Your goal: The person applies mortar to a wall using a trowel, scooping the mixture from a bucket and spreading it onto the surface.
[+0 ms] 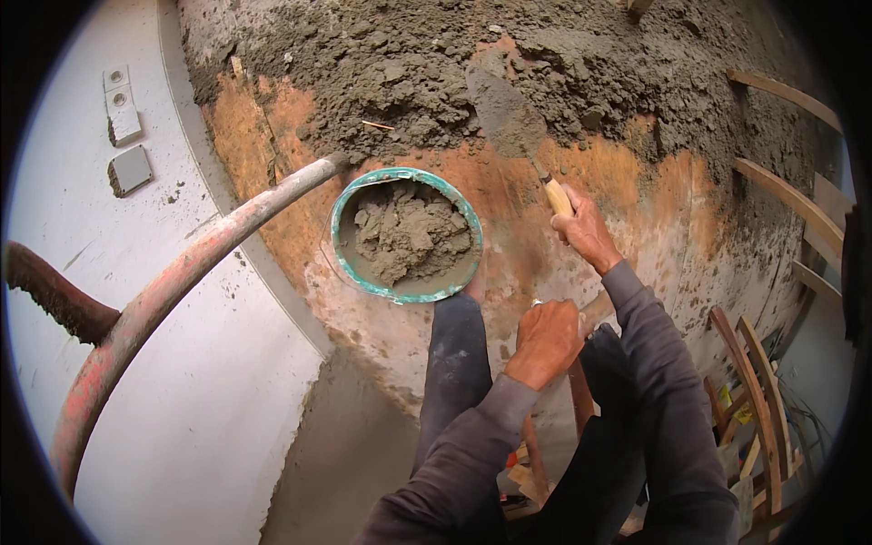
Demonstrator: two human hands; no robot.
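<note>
My right hand (pixel 586 227) is wrapped round the wooden handle of a trowel (pixel 509 113). The trowel's blade is coated with grey mortar and points away from me, over the near edge of the spread mortar (pixel 400 77). Lower down, my left hand (pixel 548 341) is closed in a fist above my knees. Only a small pale bit shows at its knuckles, so what it grips, if anything, is hidden. To the left of both hands stands a bucket (pixel 400 298) with a green rim, heaped with grey mortar inside.
A rust-stained pole (pixel 200 245) curves along the left, next to a white wall (pixel 173 363) with sockets (pixel 123 113) and a square cover plate (pixel 130 171). Wooden slats (pixel 786 195) jut in at the right. More planks (pixel 763 400) lean below them. Orange-brown boards (pixel 618 173) lie under the mortar.
</note>
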